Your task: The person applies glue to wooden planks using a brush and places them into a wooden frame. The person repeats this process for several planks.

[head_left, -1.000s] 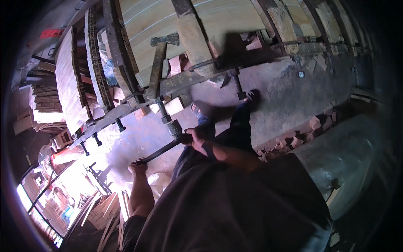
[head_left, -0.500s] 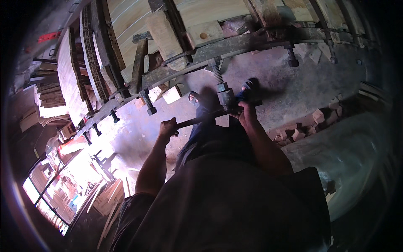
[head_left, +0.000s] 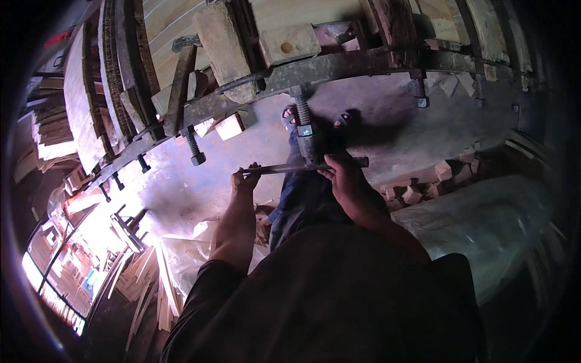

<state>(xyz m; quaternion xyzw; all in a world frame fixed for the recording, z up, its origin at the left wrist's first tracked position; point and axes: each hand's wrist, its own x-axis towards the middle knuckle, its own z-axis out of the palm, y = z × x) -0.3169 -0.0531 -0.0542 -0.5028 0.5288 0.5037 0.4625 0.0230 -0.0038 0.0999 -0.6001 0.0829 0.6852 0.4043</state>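
Observation:
A socket wrench with a long cross bar [head_left: 281, 169] lies nearly level in front of my body. Its socket [head_left: 309, 148] sits over the end of a threaded bolt [head_left: 301, 111] that sticks out of a metal clamp beam [head_left: 327, 68]. My left hand [head_left: 244, 178] is wrapped round the bar's left end. Close beside the socket, my right hand [head_left: 341, 175] grips the bar, whose right end [head_left: 363, 162] reaches past it. The right fingers partly show, with the thumb on top.
Along the beam stand other bolts [head_left: 195, 150] and wooden blocks [head_left: 225, 51] pressed against pale boards [head_left: 169, 18]. Wood offcuts [head_left: 413, 193] lie on the floor at right, beside plastic sheeting [head_left: 478, 224]. Thin wood strips [head_left: 164, 284] lean at lower left.
The bar has turned from a slant to nearly level, its right end coming nearer me, with both hands still on it. The view has shifted slightly, and my feet appear in different places.

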